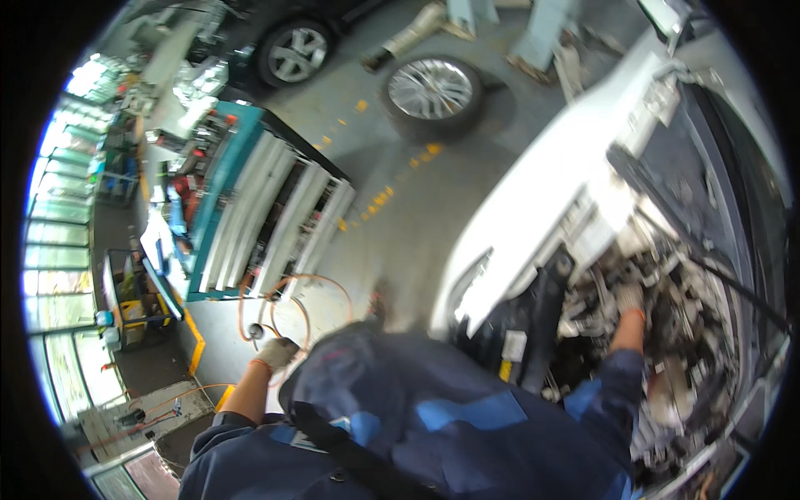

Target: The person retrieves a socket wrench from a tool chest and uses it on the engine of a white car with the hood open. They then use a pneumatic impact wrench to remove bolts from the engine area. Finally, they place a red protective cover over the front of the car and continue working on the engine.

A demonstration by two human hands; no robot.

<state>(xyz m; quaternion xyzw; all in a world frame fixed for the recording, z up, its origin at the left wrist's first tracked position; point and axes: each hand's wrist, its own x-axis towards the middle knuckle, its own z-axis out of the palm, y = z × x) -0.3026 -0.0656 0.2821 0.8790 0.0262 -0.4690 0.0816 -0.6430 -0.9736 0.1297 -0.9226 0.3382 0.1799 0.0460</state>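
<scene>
My left hand [277,353], in a pale work glove, hangs at my left side with its fingers curled in. Whatever it grips, if anything, is too blurred to name. Beside it an orange hose [310,310] loops down, and a small round dark-and-silver piece [256,332] shows close to the fingers. On the other side, my gloved right hand [629,297] reaches down among the parts of a car's engine bay [608,287]. Its fingers are hidden against the metal parts, so I cannot see whether they hold anything.
The white fender [533,179] borders the engine bay, with a dark strut [658,196] slanting across it. A teal tool cabinet [237,208] has several drawers pulled out. A loose wheel [433,92] lies on the floor, near a dark car's wheel [296,54].
</scene>
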